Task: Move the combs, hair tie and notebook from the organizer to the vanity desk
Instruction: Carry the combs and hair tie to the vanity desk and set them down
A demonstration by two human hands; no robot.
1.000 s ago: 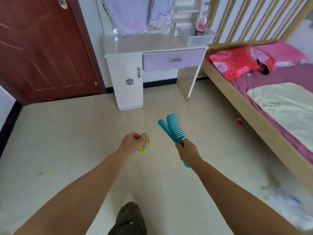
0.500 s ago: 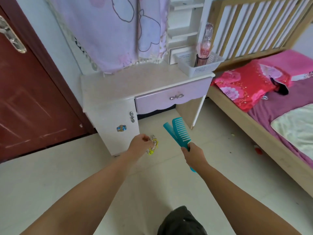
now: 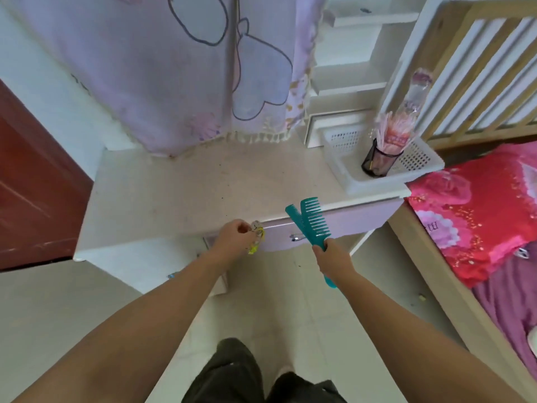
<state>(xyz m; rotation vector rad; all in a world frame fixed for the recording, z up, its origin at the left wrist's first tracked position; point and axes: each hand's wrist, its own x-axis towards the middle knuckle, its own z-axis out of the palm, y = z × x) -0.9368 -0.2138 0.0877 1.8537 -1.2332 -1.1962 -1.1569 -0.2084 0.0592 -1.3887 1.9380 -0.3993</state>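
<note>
My right hand [image 3: 334,258] grips two teal combs [image 3: 312,222] by their handles, teeth fanned upward just in front of the vanity desk's [image 3: 203,187] front edge. My left hand [image 3: 234,238] pinches a yellow and clear hair tie [image 3: 257,238], level with the lilac drawer [image 3: 363,221]. Both hands hover slightly short of the pale desktop. No notebook is in view.
A white mesh basket [image 3: 418,167] holding a black cup [image 3: 377,162] of pink sticks stands on the desk's right end. A lilac cloth [image 3: 174,68] hangs over the mirror behind. A bed with a red pillow [image 3: 479,210] lies right; a brown door [image 3: 32,184] is left.
I have walked up to the vanity desk, which now fills the view directly ahead. Both hands kept their hold and rose toward the desk's front edge.
</note>
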